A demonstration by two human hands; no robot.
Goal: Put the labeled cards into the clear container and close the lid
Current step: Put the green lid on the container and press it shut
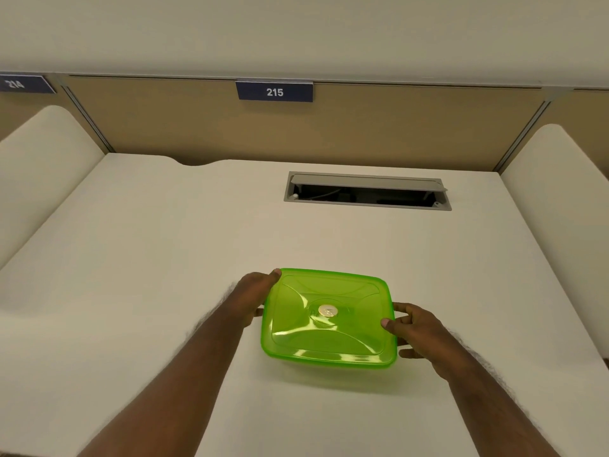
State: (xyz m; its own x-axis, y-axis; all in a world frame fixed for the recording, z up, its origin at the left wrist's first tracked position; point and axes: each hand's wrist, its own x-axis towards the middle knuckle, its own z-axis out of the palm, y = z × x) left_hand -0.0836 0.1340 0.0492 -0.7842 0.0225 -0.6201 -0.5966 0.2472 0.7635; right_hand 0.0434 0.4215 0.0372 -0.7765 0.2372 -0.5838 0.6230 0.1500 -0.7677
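A rectangular container with a translucent green lid (329, 338) sits on the white desk (164, 258), near its front middle. The lid lies flat on top, with a small round silver sticker (328, 310) at its centre. My left hand (252, 295) grips the container's left side, thumb on the far left corner of the lid. My right hand (417, 331) holds the right side, fingers curled against the rim. The container's body and whatever is inside are hidden under the lid. No cards are in sight.
An open grey cable hatch (367, 191) is set into the desk at the back right. A tan partition carries a blue sign reading 215 (274, 91). White curved side dividers (43, 153) stand left and right.
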